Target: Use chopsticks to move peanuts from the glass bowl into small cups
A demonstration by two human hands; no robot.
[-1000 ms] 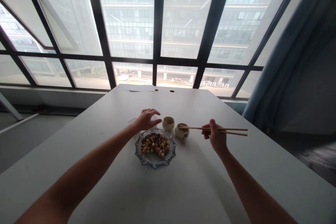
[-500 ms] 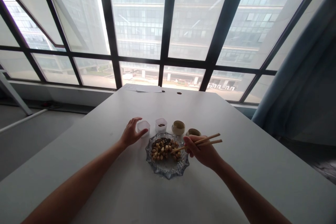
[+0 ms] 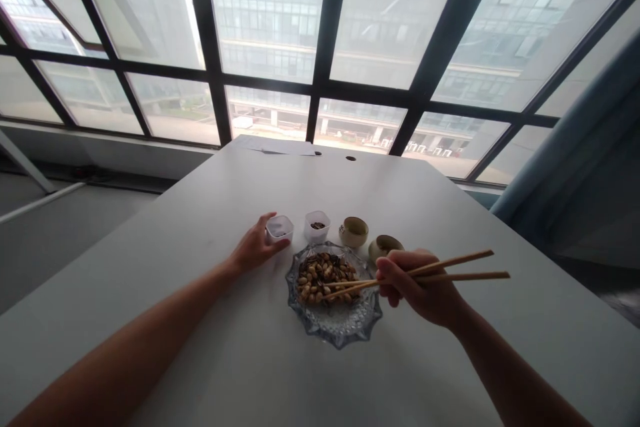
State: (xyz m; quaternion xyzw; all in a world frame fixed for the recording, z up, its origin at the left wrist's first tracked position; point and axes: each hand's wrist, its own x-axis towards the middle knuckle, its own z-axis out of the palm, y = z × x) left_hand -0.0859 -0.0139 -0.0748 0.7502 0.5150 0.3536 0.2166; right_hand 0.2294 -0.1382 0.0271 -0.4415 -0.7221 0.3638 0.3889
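Observation:
My left hand is wrapped round a small translucent plastic cup, thumb in front and fingers behind; a few dark bits show inside. In my right hand is a pair of wooden chopsticks. Their tips touch the nuts and dark seeds heaped in the far part of a scalloped glass bowl. Whether a piece is pinched between the tips, I cannot tell. Beyond the bowl stands a second plastic cup with dark seeds in it.
Two small beige ceramic cups stand behind the bowl, the nearer one partly behind my right hand. Paper sheets lie at the far edge of the white table, near two holes. Windows rise beyond; a blue curtain hangs right.
My left hand has closed round the left plastic cup. The chopstick tips have moved left over the nuts, and my view has tilted down and come nearer.

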